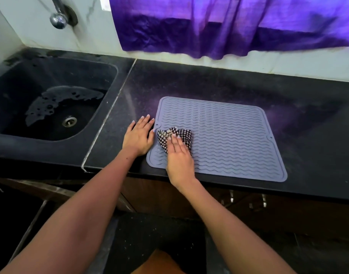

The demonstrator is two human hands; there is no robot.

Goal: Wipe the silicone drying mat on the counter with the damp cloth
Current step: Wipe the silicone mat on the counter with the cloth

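Black speckled stone makes up the counter (189,84), and on it, in the head view, lies the grey silicone drying mat (229,135), flat, its wavy ridges running across, its near edge close to the counter's front edge. Purple curtain (229,26) hangs over the wall behind, its hem above the counter's back edge and well apart from the mat. To the left, past a pale seam in the stone, sits the dark sink (51,95); a shallow film of water lies on its floor beside the metal drain (69,121), and a chrome tap (58,19) juts from the wall above it. The left hand (139,136) rests flat on the bare counter with fingers straight, the fingertips just touching the mat's left edge. The right hand (178,155) presses flat, fingers extended, on the checked damp cloth (174,135), which lies bunched on the mat's left part, near the small hole in the rim. Nothing else stands on the mat
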